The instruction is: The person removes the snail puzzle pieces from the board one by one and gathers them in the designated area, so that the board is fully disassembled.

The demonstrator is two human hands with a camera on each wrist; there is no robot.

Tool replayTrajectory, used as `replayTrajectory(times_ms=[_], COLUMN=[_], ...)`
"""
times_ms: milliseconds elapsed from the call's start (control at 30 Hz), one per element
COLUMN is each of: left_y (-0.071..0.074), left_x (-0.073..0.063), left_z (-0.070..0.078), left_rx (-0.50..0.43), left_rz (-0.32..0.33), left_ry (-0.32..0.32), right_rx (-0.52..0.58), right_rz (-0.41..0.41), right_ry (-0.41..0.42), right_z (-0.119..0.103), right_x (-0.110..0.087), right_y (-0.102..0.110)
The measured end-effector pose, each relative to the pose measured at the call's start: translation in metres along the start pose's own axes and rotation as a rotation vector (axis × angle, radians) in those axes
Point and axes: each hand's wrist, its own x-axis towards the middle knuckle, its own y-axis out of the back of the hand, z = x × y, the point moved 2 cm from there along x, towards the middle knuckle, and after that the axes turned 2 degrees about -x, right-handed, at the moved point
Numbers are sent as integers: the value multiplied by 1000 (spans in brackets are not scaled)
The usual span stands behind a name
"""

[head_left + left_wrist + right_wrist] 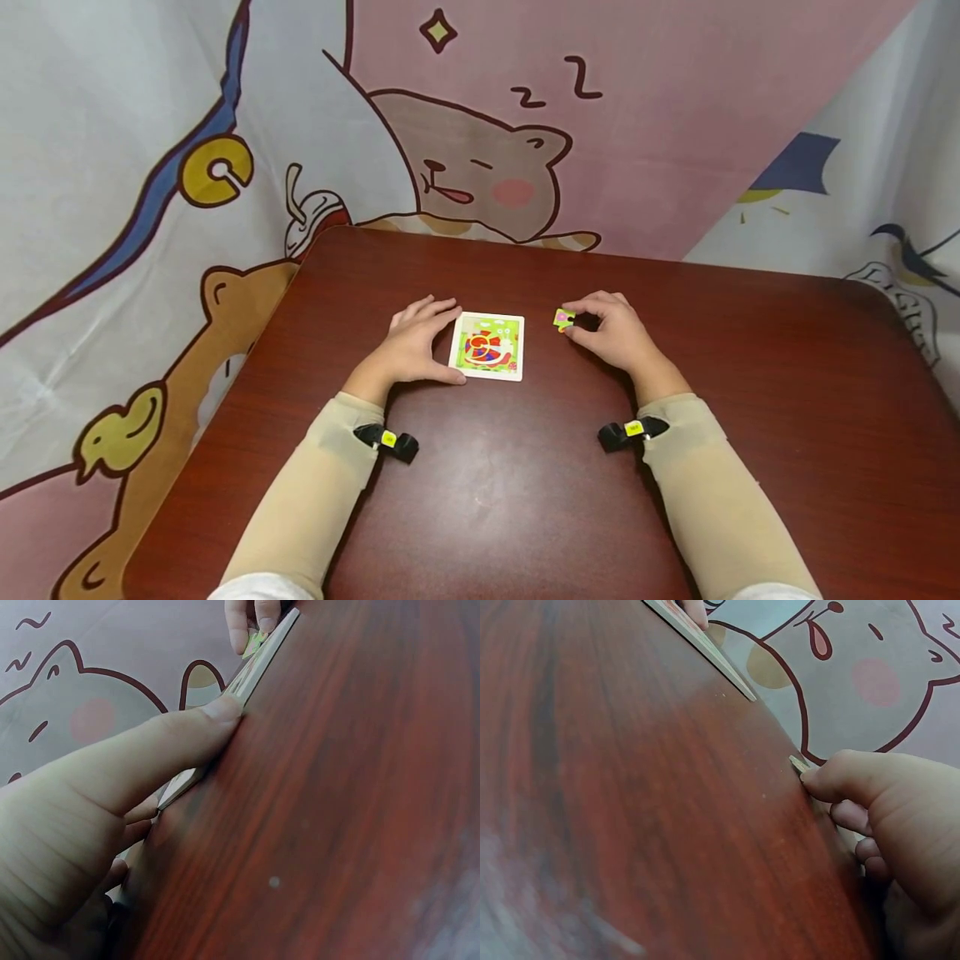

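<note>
A small square jigsaw board (495,377) with a white border and a red snail picture lies flat on the table. My left hand (411,348) holds the board's left side, with the thumb near its lower left corner and the index finger by the upper left one. In the left wrist view the thumb (169,754) presses against the board's edge. To the right of the board, my right hand (618,333) pinches a small green jigsaw piece (562,317) with a pink flower between thumb and index finger. A pale patch shows in the picture's upper left.
The dark red-brown wooden table (487,492) reaches back to a printed curtain (645,142) with cartoon animals. Black straps with yellow labels (389,438) sit on both wrists over beige sleeves (300,508).
</note>
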Motion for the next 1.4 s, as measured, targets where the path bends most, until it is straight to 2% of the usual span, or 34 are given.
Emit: replayTrajectory(times_ms=[233,967,1100,1233,1400], left_y=[0,-1,-1,0,0], left_x=[1,0,1,1,0], left_z=[-1,-3,-1,-1,-1], left_rx=[15,17,26,28,25], left_rz=[2,-5,-9,-9,-10], left_ry=[7,-3,-1,0,-1], right_rx=[-21,-18,-5,12,45], right_rz=[-16,5,51,138,228], right_ry=[-27,-28,-15,12,81], right_z=[-1,-3,-3,-6,-21], right_x=[1,-1,0,1,4], right_y=[1,1,-1,-7,-18])
